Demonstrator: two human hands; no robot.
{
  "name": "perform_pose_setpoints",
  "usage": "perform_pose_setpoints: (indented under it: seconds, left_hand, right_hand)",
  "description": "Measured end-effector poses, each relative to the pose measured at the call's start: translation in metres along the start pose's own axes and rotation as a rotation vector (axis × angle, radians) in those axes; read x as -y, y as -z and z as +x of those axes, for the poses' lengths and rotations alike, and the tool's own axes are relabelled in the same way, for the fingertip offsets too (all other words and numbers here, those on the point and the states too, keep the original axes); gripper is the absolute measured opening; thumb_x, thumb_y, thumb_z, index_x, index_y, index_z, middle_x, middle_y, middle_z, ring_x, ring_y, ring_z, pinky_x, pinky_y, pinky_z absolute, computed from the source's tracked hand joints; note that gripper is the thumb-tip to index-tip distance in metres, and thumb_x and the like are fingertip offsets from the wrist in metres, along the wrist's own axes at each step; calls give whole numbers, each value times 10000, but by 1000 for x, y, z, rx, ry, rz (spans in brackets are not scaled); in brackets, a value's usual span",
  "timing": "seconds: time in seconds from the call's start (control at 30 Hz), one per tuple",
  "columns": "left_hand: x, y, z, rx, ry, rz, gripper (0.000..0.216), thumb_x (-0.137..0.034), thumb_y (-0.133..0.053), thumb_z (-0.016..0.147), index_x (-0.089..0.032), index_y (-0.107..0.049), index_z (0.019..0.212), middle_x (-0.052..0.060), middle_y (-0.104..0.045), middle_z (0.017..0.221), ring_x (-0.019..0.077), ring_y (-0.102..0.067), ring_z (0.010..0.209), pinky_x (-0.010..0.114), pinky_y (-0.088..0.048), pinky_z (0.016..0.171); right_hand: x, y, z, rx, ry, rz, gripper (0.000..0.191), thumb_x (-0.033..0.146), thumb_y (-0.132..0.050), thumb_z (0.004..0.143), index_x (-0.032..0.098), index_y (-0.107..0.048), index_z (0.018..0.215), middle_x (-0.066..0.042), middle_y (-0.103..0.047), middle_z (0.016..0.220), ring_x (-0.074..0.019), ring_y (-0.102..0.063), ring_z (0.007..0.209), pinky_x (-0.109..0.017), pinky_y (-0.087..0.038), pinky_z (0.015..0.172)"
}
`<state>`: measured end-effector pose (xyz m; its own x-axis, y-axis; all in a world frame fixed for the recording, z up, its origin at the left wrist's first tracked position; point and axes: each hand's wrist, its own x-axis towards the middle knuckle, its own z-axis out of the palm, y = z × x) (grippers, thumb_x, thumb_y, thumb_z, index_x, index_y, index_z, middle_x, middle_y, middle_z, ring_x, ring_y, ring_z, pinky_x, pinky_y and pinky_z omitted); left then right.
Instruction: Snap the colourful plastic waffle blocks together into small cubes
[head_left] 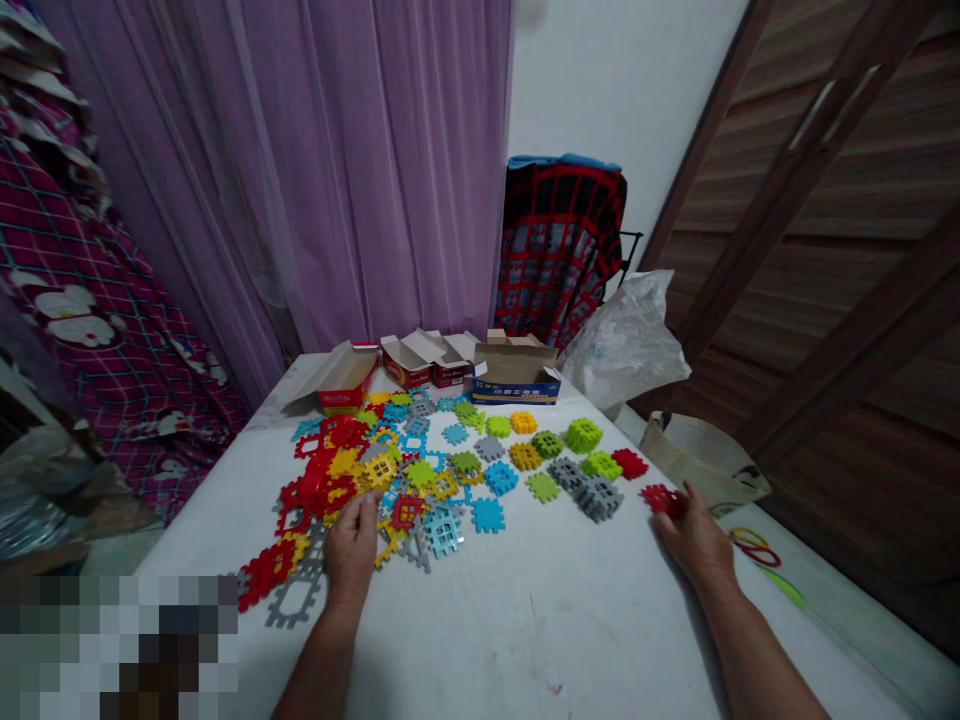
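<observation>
A heap of flat plastic interlocking tiles (375, 470) in red, yellow, blue, green and grey lies spread on a white table (525, 620). My left hand (351, 545) rests on the near edge of this heap, fingers curled down onto the tiles. My right hand (694, 540) is near the table's right edge, its fingers closed on a red tile block (660, 497). Small stacked blocks lie between the hands: green (583, 435), grey (598, 497), blue (500, 477), yellow (525, 456) and another red one (628, 463).
Open cardboard boxes (515, 375) and red cartons (345, 385) stand along the table's far edge. A white plastic bag (626, 345) sits at the far right corner. A purple curtain (315, 180) hangs behind, a wooden door (840, 260) to the right.
</observation>
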<state>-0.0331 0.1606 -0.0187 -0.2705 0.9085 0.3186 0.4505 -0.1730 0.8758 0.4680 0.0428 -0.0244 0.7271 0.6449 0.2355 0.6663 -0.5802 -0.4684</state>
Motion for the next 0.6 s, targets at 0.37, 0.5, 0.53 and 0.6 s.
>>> perform_pose_setpoints:
  seconds: [0.37, 0.5, 0.53, 0.6]
  left_hand:
    - [3, 1, 0, 16, 14, 18, 471, -580, -457, 853, -227, -756, 943, 50, -787, 953, 244, -724, 911, 339, -553, 817]
    - [-3, 1, 0, -10, 27, 37, 477, -584, -448, 826, -228, -754, 909, 50, -789, 919, 253, -726, 907, 352, -553, 814]
    - [-4, 1, 0, -10, 26, 39, 482, -586, -444, 824, -226, -753, 905, 52, -789, 918, 254, -726, 905, 354, -553, 813]
    - [-6, 1, 0, -11, 21, 45, 489, -590, -436, 823, -225, -752, 898, 54, -789, 914, 255, -727, 898, 351, -554, 803]
  right_hand:
    - [1, -8, 8, 13, 92, -25, 790, 418, -520, 748, 75, -393, 1448, -211, -600, 1362, -349, -591, 1201, -443, -477, 955]
    - [3, -6, 8, -22, 27, -95, 740, 489, -528, 767, 104, -472, 1396, -190, -665, 1250, -381, -605, 1146, -499, -473, 940]
    - [3, -5, 7, -18, 20, -94, 725, 491, -528, 770, 116, -482, 1389, -178, -675, 1234, -376, -608, 1139, -499, -471, 941]
    - [4, -5, 7, -14, 17, -88, 712, 489, -528, 772, 124, -490, 1383, -167, -679, 1227, -365, -607, 1143, -494, -470, 946]
